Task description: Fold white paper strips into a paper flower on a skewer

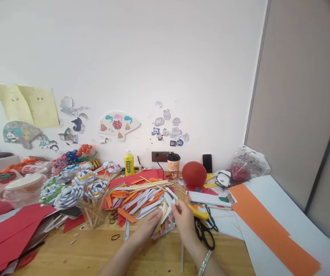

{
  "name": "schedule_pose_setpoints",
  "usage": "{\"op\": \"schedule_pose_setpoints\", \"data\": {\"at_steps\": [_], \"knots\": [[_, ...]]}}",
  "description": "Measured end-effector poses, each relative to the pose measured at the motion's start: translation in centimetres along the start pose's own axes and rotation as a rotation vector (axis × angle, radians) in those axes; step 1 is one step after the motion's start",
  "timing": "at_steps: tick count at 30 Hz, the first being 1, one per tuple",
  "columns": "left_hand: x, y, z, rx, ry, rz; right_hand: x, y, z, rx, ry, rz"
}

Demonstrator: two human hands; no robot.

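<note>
Over a littered desk (pixel 93 255), a person's left hand (pixel 154 217) and right hand (pixel 183 216) held folded paper (pixel 164 215) in a narrow grip at the near edge of a strip pile (pixel 138 197). Squeezing hard risked creases; a sideways slip risked nudging the black scissors (pixel 202 229).

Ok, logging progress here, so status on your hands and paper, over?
Left hand holding folded paper. Right hand pinching it too. Black-handled scissors close to that hand. Paper strips heaped just beyond.

Wooden table (pixel 90 253), folded paper strips (pixel 126 215), red sheets (pixel 10 234), black loop (pixel 115 237), black-handled scissors (pixel 209 240)
</note>
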State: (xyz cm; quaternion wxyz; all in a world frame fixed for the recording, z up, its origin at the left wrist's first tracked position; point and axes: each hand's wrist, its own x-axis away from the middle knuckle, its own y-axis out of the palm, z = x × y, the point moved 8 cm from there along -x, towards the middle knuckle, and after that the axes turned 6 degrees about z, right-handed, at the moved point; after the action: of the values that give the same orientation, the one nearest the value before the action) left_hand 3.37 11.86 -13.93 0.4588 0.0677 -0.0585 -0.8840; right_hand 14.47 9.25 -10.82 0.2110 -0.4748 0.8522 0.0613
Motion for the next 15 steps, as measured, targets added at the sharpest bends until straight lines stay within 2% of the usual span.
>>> {"op": "schedule_pose_setpoints", "data": {"at_steps": [5, 10, 15], "knots": [[-0.3, -0.3, -0.9, -0.045, -0.008, 0.046, 1.0, 1.7, 0.7, 0.037, -0.027, -0.058], [0.3, 0.3, -0.9, 0.088, -0.083, 0.067, 0.8, 0.7, -0.1, 0.109, -0.133, 0.020], [0.8, 0.9, -0.4, 0.188, -0.103, 0.043, 1.5, 1.3, -2.4, 0.160, -0.359, -0.121]]}}
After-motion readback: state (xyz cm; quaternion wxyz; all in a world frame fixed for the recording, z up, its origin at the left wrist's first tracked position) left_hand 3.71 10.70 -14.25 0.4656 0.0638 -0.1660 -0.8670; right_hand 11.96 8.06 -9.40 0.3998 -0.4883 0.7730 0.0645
